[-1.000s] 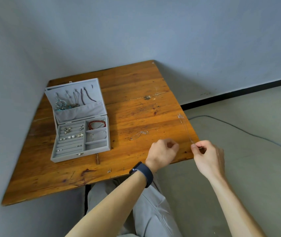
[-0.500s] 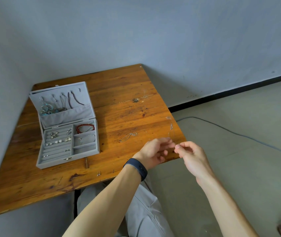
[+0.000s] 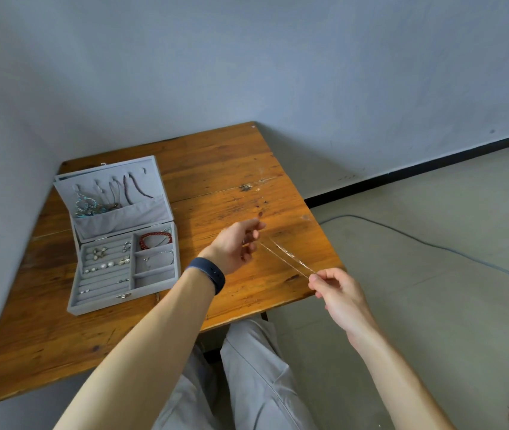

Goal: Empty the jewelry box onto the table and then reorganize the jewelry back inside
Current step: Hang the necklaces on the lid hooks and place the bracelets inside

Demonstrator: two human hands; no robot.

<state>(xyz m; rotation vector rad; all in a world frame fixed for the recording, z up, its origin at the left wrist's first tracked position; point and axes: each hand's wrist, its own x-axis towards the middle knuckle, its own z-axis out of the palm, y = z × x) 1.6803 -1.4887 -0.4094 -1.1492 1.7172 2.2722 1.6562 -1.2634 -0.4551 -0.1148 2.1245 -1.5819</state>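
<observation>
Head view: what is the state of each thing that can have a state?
jewelry box: open, lid upright, jewelry inside.
left hand: pinches one end of the chain.
right hand: pinches the other end.
chain: stretched between the hands, above the table, blurred.
red bracelet: lies in the box's far right compartment.

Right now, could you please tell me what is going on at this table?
A person holds a thin chain stretched between both hands, over the near right part of the wooden table. The left hand pinches one end and the right hand pinches the other. The grey jewelry box stands open on the table's left side. It holds a red bracelet and other small pieces, and necklaces hang in its lid.
</observation>
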